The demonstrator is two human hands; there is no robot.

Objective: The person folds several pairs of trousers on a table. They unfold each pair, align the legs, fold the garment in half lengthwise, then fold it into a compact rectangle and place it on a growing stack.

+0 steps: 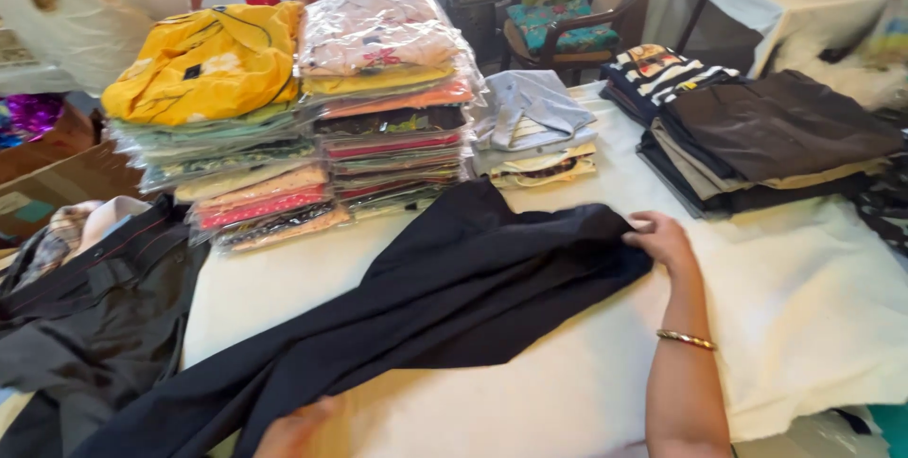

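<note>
A dark navy garment (454, 288), probably trousers, lies spread diagonally across a cream-covered table (804, 307). My right hand (660, 238), with a gold bangle on the wrist, grips the garment's upper right corner, fingers closed on the cloth. My left hand (295, 428) rests at the bottom edge of the view, touching the garment's lower part; whether it pinches the cloth is hard to tell.
Two tall stacks of plastic-wrapped folded clothes (388, 108) stand at the back, with a yellow garment (203, 61) on top of the left one. Folded dark trousers (776, 132) lie at the right. Dark clothes (95, 316) are heaped at left. A wooden chair (567, 13) and a person in cream (85, 4) are behind.
</note>
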